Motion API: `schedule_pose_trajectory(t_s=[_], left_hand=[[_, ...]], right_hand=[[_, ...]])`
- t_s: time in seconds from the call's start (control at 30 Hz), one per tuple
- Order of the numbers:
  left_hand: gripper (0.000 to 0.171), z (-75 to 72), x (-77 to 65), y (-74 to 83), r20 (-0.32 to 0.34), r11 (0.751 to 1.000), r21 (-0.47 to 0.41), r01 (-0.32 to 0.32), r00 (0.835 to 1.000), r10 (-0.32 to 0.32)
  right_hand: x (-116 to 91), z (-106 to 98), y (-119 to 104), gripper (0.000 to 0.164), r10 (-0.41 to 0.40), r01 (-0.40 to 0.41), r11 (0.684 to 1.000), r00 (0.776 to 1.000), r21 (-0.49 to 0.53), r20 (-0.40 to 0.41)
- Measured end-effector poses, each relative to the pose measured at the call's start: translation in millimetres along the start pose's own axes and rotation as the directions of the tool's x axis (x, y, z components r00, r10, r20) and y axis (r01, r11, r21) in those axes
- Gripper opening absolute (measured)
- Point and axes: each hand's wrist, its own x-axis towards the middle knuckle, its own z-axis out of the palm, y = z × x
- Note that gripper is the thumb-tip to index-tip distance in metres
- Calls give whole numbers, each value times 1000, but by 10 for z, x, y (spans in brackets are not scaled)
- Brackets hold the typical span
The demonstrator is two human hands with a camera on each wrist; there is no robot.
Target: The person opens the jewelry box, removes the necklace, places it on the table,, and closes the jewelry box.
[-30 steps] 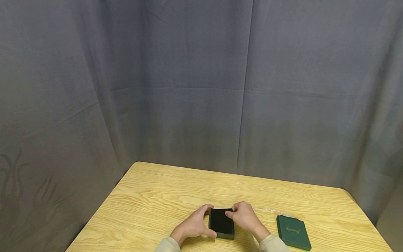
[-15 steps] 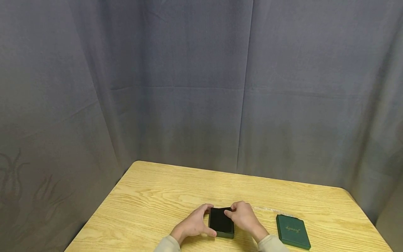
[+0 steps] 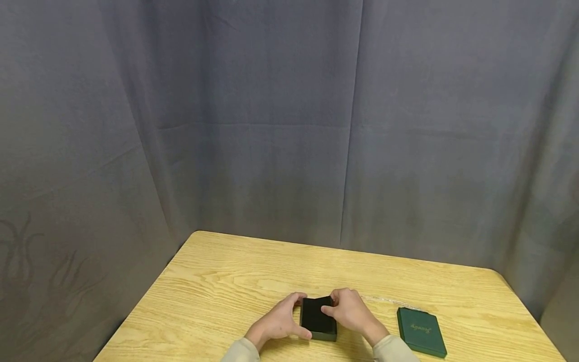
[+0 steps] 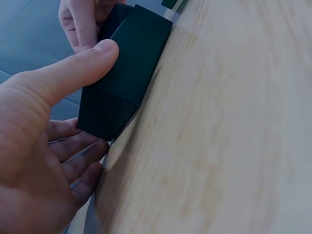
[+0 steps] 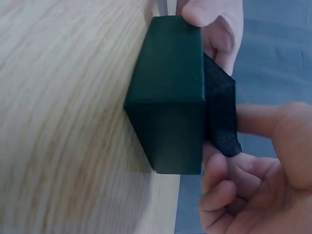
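Observation:
A small dark green box (image 3: 324, 337) sits on the table near its front edge. My left hand (image 3: 281, 319) grips it from the left, thumb on the near side and fingers around the far corner. Over the box lies a black padded insert (image 5: 222, 107), its edge raised above the rim in the right wrist view. At the far right corner my right hand (image 3: 354, 312) pinches that insert, thumb on top. What lies beneath the insert is hidden. To the right rests a green lid (image 3: 422, 332) with gold script.
Behind the lid, a thin shiny strand (image 3: 391, 301) stretches across the wooden table (image 3: 217, 281); its kind is unclear. Grey curtains (image 3: 280, 125) hang behind and to the left of the table.
The right far corner of the black insert has risen slightly and bent in my right hand's pinch. My left hand and the lid stay in place.

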Motion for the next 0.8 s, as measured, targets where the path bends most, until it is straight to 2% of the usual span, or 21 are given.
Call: schedule_pose_trajectory(t_s=[0.2,0.33,0.5,0.8], left_hand=[[86,7,0,6,-10,1000,11,1,1000,-1],[86,13,-4,12,-11,1000,19,-1,1000,1],[86,15,-2,21,-12,1000,13,7,1000,-7],[86,11,-1,25,-10,1000,8,9,1000,-9]], right_hand=[[-10,-35,13,31,-24,22,999,998,35,59],[-12,-32,19,29,-42,41,999,997,24,58],[-13,-21,19,17,-77,78,997,996,-16,44],[-27,-10,3,18,-103,105,990,994,-96,24]])
